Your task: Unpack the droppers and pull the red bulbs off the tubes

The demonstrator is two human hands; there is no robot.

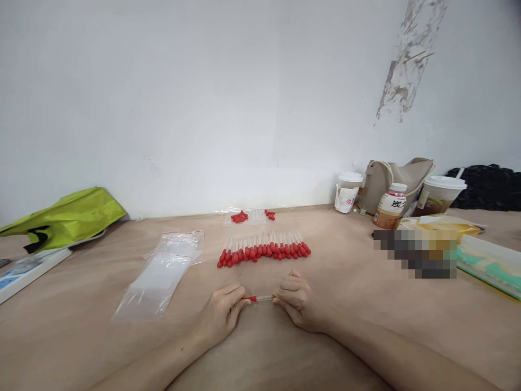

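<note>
Between my two hands, low over the table, lies a dropper with a clear tube (264, 298) and a red rubber bulb (253, 299). The fingertips of my left hand (226, 310) pinch the bulb, hiding much of it. My right hand (299, 301) grips the far end of the tube, and the bulb's mouth meets the tube in the gap between the hands. Just beyond them is a row of several droppers (264, 251), red bulbs toward me and clear tips toward the wall. Farther back are loose red bulbs (239, 217) and clear tubes (257, 217) on plastic.
Clear zip bags (158, 277) lie left of the row. A green bag (77, 212) and a power strip (28, 271) sit far left. At the right stand a paper cup (347, 194), a bottle (389, 207), a grey bag (376, 184) and a lidded drink cup (439, 195).
</note>
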